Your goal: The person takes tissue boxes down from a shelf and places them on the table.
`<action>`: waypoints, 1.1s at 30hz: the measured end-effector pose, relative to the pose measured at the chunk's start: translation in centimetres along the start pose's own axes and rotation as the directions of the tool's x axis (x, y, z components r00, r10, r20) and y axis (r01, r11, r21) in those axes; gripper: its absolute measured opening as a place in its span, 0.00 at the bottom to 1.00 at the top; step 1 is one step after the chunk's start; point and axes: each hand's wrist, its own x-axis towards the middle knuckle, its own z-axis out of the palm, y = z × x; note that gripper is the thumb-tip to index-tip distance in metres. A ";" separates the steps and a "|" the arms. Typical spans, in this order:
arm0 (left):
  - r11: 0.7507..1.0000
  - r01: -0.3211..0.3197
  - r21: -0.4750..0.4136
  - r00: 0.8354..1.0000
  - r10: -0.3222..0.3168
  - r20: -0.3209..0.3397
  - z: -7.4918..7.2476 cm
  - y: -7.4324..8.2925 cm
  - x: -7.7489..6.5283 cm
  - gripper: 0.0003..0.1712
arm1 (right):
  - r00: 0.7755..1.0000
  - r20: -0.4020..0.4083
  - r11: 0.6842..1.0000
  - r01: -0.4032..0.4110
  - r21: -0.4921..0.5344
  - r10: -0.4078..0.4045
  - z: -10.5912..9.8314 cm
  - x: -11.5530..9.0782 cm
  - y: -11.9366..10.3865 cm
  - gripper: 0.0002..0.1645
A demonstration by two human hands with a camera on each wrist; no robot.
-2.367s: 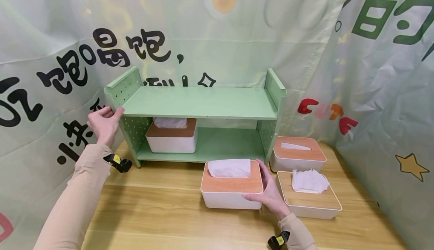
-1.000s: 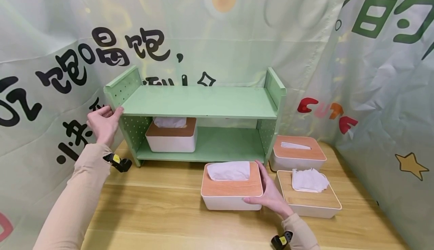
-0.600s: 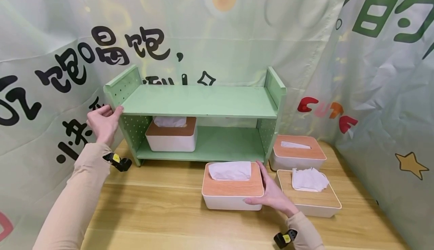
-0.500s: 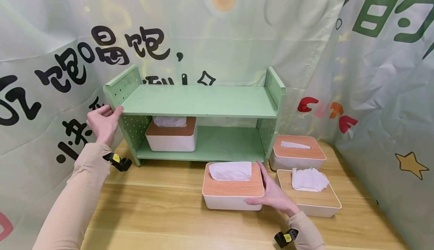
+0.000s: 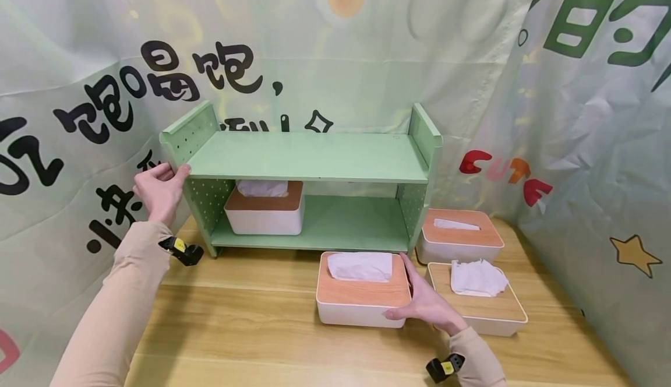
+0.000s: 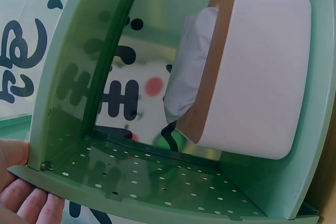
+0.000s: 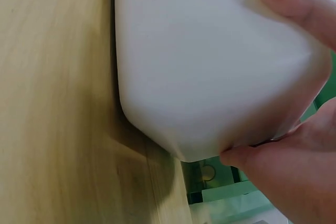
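My left hand (image 5: 159, 193) pinches the left side panel of a green two-tier shelf (image 5: 309, 155). In the left wrist view its thumb and fingers (image 6: 32, 203) lie on opposite faces of the panel's edge. My right hand (image 5: 428, 304) holds the right end of a white tissue box (image 5: 343, 315) with a wood-look lid, in front of the shelf. The thumb (image 7: 291, 1) lies on the front face, other fingers round the end. A tissue sticks up from the lid. Another tissue box (image 5: 264, 222) stands at the left of the lower tier.
Two more tissue boxes are right of the shelf: one with a reddish lid (image 5: 487, 232) at the back, one with a paler lid (image 5: 456, 299) nearer, close beside my right hand. All stand on a wooden table (image 5: 251, 329). Printed fabric (image 5: 335, 49) hangs behind.
My right hand and the tissue box it holds have shifted slightly to the right and toward me. The left hand and the shelf stay in place.
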 end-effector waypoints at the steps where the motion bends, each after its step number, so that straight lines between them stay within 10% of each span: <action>1: 1.000 0.001 0.001 1.000 -0.001 0.000 0.0 0.0 0.0 0.29 | 1.000 0.003 1.000 0.002 0.002 -0.002 0.0 0.0 0.0 0.85; 33: 1.000 0.001 -0.005 1.000 -0.001 -0.002 0.0 -0.1 0.2 0.29 | 1.000 0.021 1.000 0.021 0.016 -0.021 -0.3 0.2 0.6 0.83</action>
